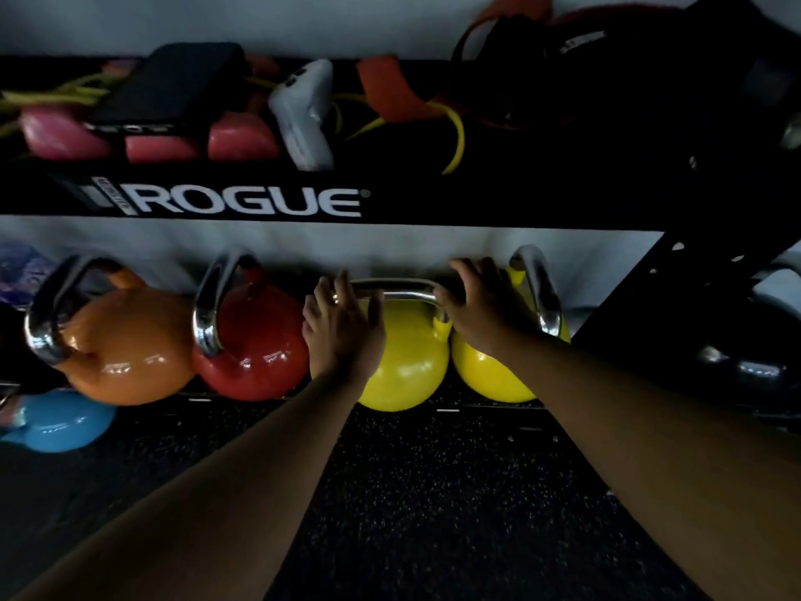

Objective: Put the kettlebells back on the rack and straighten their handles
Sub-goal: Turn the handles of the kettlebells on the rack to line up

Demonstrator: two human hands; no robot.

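On the lower shelf of the black rack (477, 210) stand an orange kettlebell (130, 349), a red kettlebell (260, 353) and two yellow ones. The middle yellow kettlebell (405, 370) has its steel handle (394, 288) lying crosswise, parallel to the shelf front. My left hand (342, 327) rests on the handle's left end, fingers spread. My right hand (485, 301) lies over its right end, fingers loosely curved. The right yellow kettlebell (490, 375) sits behind my right wrist, its handle turned front to back. The orange and red handles are turned at an angle.
A blue kettlebell (56, 420) sits on the speckled rubber floor (433, 492) at lower left. The top shelf holds pink weights (242, 141), a dark phone (169, 84), a white object (303, 110), bands and a black bag (650, 80). A black kettlebell (741, 370) stands at right.
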